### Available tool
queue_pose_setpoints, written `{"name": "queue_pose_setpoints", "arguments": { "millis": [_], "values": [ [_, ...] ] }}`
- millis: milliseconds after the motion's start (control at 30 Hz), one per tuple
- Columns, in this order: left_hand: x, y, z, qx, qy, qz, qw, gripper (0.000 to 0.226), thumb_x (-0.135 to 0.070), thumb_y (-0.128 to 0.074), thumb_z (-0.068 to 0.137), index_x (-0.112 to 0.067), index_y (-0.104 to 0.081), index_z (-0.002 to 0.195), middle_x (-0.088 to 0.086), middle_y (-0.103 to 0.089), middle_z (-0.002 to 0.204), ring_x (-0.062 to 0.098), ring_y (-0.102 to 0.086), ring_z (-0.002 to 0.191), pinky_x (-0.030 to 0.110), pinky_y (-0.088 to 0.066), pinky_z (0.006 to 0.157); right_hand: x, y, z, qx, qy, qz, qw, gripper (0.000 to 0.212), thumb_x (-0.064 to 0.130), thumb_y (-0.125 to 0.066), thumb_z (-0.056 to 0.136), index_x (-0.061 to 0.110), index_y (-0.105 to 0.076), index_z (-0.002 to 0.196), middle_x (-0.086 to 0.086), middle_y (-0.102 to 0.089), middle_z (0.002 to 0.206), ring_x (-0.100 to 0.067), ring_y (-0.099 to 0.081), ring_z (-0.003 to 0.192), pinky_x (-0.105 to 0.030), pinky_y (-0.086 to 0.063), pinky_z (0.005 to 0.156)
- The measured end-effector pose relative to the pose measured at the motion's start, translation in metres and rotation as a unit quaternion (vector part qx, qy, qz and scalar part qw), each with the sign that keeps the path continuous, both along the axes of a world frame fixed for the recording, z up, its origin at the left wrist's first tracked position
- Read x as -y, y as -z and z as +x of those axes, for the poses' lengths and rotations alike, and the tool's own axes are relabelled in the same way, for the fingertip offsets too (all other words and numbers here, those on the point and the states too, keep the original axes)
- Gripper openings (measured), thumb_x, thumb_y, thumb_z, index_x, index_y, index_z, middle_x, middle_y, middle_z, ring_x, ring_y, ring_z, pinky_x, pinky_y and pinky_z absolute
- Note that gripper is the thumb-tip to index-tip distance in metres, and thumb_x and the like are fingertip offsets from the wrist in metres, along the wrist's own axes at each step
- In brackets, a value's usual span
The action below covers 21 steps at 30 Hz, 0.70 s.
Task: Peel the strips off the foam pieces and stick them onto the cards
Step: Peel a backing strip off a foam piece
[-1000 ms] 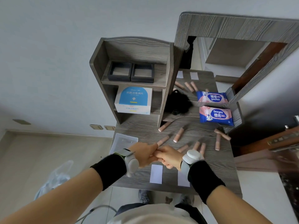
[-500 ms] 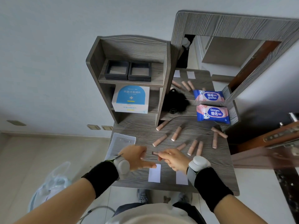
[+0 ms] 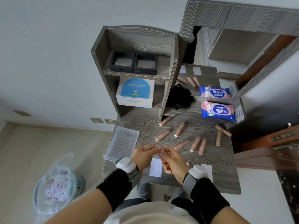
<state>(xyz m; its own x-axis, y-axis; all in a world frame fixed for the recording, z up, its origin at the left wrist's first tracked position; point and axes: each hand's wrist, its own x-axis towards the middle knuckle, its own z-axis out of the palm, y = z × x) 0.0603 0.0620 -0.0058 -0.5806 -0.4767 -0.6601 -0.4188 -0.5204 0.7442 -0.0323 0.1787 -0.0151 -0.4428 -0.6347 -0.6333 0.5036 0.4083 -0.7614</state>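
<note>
Left hand (image 3: 144, 155) hovers over the near part of the worktop (image 3: 215, 160), thumb and forefinger pinched on something small and dark at their tips, most likely a peeled strip, though it is too small to be sure. To its left a clear plastic tray (image 3: 122, 143) sits at the worktop's left edge, and further left on the floor stands a bag-lined bin (image 3: 55, 183) holding white scraps with red marks. Right hand (image 3: 172, 159) is just beside the left one, fingertips nearly touching it, curled closed around a small item that I take to be the foam piece; the fingers hide it, so I cannot tell its shape. Both wrists are raised slightly and bent inward, forearms converging from the near edge. Below the hands lies a white card (image 3: 155, 169), bare as far as can be seen; a second card (image 3: 207, 171) shows to the right, partly hidden by the right wrist. Right of the hands, pink foam cylinders (image 3: 198, 143) lie scattered and untouched. My judgement: a peel is under way, nothing shows stuck on the cards, and most pieces remain
</note>
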Motion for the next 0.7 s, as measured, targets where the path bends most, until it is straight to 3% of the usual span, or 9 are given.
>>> {"name": "queue_pose_setpoints", "arguments": {
  "millis": [133,267,433,500,600,700],
  "values": [
    [-0.007,0.0,0.001,-0.023,-0.048,0.041,0.998,0.023,-0.021,-0.08,0.08,-0.021,-0.068,0.062,-0.007,-0.034,0.048,0.01,-0.025,0.043,0.021,-0.022,0.04,-0.003,0.002,0.002,0.037,0.022,-0.026,0.999,0.021,0.026,-0.055,0.099,0.006,-0.055,0.1,-0.007,-0.046,0.068,-0.015,-0.041,0.048,-0.022,-0.023,0.041],
    [-0.012,-0.001,0.001,-0.056,-0.041,0.053,0.996,0.02,-0.018,-0.075,0.085,-0.016,-0.068,0.066,-0.005,-0.039,0.049,0.01,-0.023,0.044,0.021,-0.018,0.041,-0.007,0.001,-0.004,0.106,-0.007,-0.035,0.994,0.045,0.042,-0.043,0.102,0.003,-0.062,0.09,-0.006,-0.048,0.058,-0.016,-0.037,0.041,-0.018,-0.02,0.039],
    [-0.024,-0.001,0.001,-0.044,-0.071,0.053,0.995,0.017,-0.018,-0.075,0.085,-0.003,-0.072,0.093,-0.004,-0.03,0.054,0.011,-0.02,0.048,0.02,-0.019,0.04,-0.012,-0.004,-0.012,0.096,-0.037,-0.047,0.994,0.04,0.039,-0.07,0.083,0.007,-0.06,0.104,-0.005,-0.051,0.065,-0.014,-0.04,0.045,-0.02,-0.019,0.041],
    [-0.028,-0.002,0.002,-0.047,-0.081,0.069,0.993,0.025,-0.017,-0.074,0.086,0.001,-0.071,0.102,-0.001,-0.029,0.059,0.012,-0.019,0.05,0.021,-0.016,0.042,-0.014,-0.004,-0.017,0.087,-0.045,-0.044,0.994,0.037,0.03,-0.065,0.092,-0.001,-0.06,0.11,-0.005,-0.051,0.065,-0.013,-0.038,0.046,-0.021,-0.018,0.042],
    [-0.035,-0.007,0.004,-0.053,-0.09,0.079,0.991,0.007,-0.014,-0.071,0.088,-0.008,-0.072,0.085,-0.004,-0.043,0.057,0.009,-0.022,0.046,0.019,-0.017,0.041,-0.017,-0.005,-0.021,0.09,-0.082,-0.029,0.992,0.032,0.029,-0.052,0.101,0.0,-0.065,0.107,-0.006,-0.05,0.064,-0.015,-0.034,0.045,-0.023,-0.013,0.044],
    [-0.04,-0.01,0.008,-0.052,-0.106,0.079,0.99,0.013,-0.011,-0.068,0.09,-0.009,-0.067,0.077,-0.005,-0.049,0.053,0.007,-0.023,0.043,0.018,-0.018,0.04,-0.018,-0.006,-0.023,0.094,-0.116,-0.029,0.988,0.032,0.032,-0.05,0.101,0.007,-0.07,0.103,-0.006,-0.049,0.063,-0.015,-0.032,0.044,-0.023,-0.012,0.044]
  ]
}}
